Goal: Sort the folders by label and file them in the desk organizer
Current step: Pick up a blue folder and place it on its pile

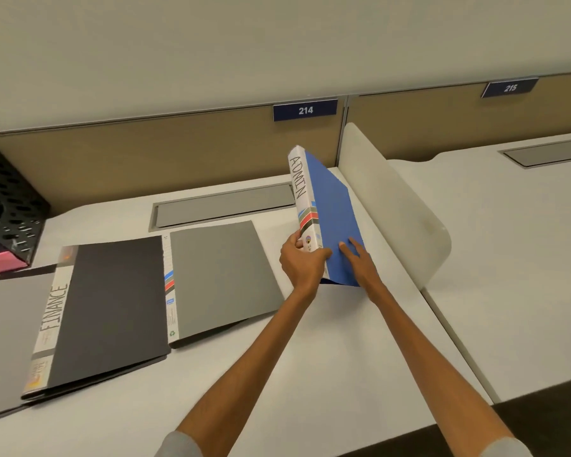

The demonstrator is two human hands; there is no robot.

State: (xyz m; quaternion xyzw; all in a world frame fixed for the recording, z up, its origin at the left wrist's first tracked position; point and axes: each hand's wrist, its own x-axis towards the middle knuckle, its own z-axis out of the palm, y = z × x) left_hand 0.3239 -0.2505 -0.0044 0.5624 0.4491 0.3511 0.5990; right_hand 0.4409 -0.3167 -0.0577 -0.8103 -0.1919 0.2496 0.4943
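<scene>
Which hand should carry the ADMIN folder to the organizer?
Left, probably. The left hand grips the ADMIN folder by its spine, and the organizer stands far to the left, on that hand's side. The right hand only lays straight fingers on the blue cover.

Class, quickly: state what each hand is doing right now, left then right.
Left hand: closed, gripping the blue ADMIN folder at its spine.
Right hand: open, resting flat on the folder's cover.
</scene>
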